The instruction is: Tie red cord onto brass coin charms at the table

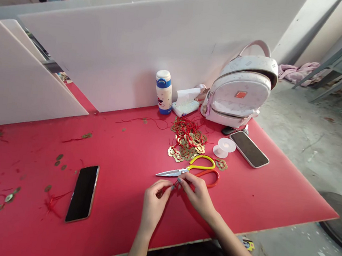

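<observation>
Person seated at a red-topped table, both bare hands at work in the lower centre of the frame. Left hand: thumb and forefinger drawn together in a pinch on a short, thin red cord. Something small and dark sits within that grip; too hidden for me to name. Right hand: fingertips pinched on the same cord, almost meeting the left ones. So the cord is held between the two hands, just over the table's near part.

Immediately above the hands, a pair of scissors with silver blades and yellow and red handle loops, blades pointing left; right hand close against it, contact unclear from here. Beyond, right of centre: a heap of brass-coloured, coin-like pieces tangled with red cord. To its right, a white plastic spool, then a pale-edged phone with a dark screen.

Behind these, a white backpack with an orange patch at upper right, and a white and blue bottle near the upper centre. Lower left: a black-screened phone, loose round brass-coloured discs scattered past it.
</observation>
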### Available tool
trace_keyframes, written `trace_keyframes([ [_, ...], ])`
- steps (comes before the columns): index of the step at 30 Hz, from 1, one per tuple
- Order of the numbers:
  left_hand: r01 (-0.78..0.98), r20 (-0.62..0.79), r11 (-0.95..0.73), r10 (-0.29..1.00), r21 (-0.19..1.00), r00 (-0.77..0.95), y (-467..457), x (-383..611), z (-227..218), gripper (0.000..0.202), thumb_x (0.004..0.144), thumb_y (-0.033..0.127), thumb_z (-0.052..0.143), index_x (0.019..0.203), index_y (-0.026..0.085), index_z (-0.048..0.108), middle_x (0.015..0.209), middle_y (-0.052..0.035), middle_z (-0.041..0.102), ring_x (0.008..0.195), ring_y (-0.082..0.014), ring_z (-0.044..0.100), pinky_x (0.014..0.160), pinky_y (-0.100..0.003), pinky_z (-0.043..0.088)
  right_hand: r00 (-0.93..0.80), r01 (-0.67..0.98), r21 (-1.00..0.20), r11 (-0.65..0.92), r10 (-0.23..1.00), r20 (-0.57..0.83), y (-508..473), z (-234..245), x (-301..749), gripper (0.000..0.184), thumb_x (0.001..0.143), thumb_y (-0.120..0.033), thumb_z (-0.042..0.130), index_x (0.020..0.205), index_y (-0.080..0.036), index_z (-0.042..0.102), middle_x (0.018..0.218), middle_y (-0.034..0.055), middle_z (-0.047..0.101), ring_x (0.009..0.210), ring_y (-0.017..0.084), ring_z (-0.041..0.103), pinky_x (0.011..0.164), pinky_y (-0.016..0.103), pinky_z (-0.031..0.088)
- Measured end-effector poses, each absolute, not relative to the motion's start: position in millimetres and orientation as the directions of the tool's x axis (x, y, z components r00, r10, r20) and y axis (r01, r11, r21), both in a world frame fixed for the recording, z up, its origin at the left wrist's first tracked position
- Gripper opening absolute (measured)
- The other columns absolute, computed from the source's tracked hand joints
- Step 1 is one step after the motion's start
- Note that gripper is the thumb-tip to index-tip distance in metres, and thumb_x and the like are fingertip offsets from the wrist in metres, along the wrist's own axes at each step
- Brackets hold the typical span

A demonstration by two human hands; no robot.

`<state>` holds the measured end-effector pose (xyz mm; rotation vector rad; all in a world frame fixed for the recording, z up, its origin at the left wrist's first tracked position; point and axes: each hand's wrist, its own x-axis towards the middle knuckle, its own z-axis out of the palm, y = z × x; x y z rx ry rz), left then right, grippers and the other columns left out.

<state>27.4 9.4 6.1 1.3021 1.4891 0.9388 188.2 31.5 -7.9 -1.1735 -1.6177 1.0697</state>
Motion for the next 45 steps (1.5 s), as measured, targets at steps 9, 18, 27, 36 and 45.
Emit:
trace_keyframes([
  [9, 0.248, -0.078, 0.073, 0.997, 0.966, 0.009, 9.5, 22.8, 5.9, 0.017, 0.084, 0.027, 0.061, 0.085, 0.017, 0.075, 0.089, -0.008, 0.075, 0.084, -0.0222, 0.07, 0.074, -0.028, 0.054, -0.242, 0.188, -0.955, 0.227, 0.954, 0.179, 39.7, -13.7, 195.3, 0.002, 0.089, -0.022, 0.065, 0.09, -0.021, 0.065, 0.091, 0.0036, 0.064, 0.085, 0.019, 0.061, 0.08, 0.03, 0.048],
  [18, 0.296, -0.018, 0.006, 0.999, 0.955, 0.037, 10.2, 21.0, 9.5, 0.014, 0.084, 0.022, 0.062, 0.08, 0.019, 0.074, 0.084, -0.0063, 0.075, 0.079, -0.0204, 0.069, 0.072, -0.027, 0.054, -0.31, 0.173, -0.962, 0.21, 0.939, 0.149, 39.9, -10.0, 197.2, 0.009, 0.087, -0.028, 0.069, 0.082, -0.02, 0.069, 0.087, 0.0039, 0.061, 0.079, 0.018, 0.059, 0.075, 0.031, 0.05],
  [27, 0.276, -0.056, 0.022, 0.992, 0.961, 0.117, 13.1, 18.2, 9.1, 0.013, 0.083, 0.02, 0.061, 0.079, 0.019, 0.074, 0.085, -0.0063, 0.074, 0.08, -0.0198, 0.069, 0.074, -0.026, 0.054, -0.401, 0.142, -0.977, 0.157, 0.912, 0.088, 42.2, -4.6, 201.0, 0.017, 0.089, -0.033, 0.066, 0.08, -0.019, 0.064, 0.083, 0.0019, 0.058, 0.077, 0.016, 0.056, 0.073, 0.028, 0.046],
  [36, 0.111, -0.174, 0.171, 0.984, 0.979, 0.021, 13.5, 29.0, 10.7, 0.01, 0.075, 0.024, 0.068, 0.077, 0.016, 0.075, 0.076, -0.0058, 0.075, 0.071, -0.0202, 0.069, 0.068, -0.027, 0.056, -0.261, -0.232, -0.962, -0.146, 0.962, -0.083, 33.7, -0.9, 188.3, 0.03, 0.087, -0.05, 0.063, 0.085, -0.021, 0.052, 0.079, -0.0006, 0.05, 0.067, 0.014, 0.048, 0.063, 0.025, 0.044],
  [45, 0.052, -0.223, 0.232, 0.965, 0.971, -0.139, 14.3, 23.6, 4.8, 0.016, 0.07, 0.031, 0.074, 0.073, 0.015, 0.076, 0.073, -0.0065, 0.076, 0.07, -0.0218, 0.07, 0.068, -0.028, 0.057, -0.122, -0.312, -0.933, -0.179, 0.982, -0.148, 24.8, -5.7, 182.2, 0.032, 0.087, -0.053, 0.062, 0.091, -0.022, 0.056, 0.083, 0.0026, 0.057, 0.068, 0.015, 0.055, 0.061, 0.026, 0.049],
])
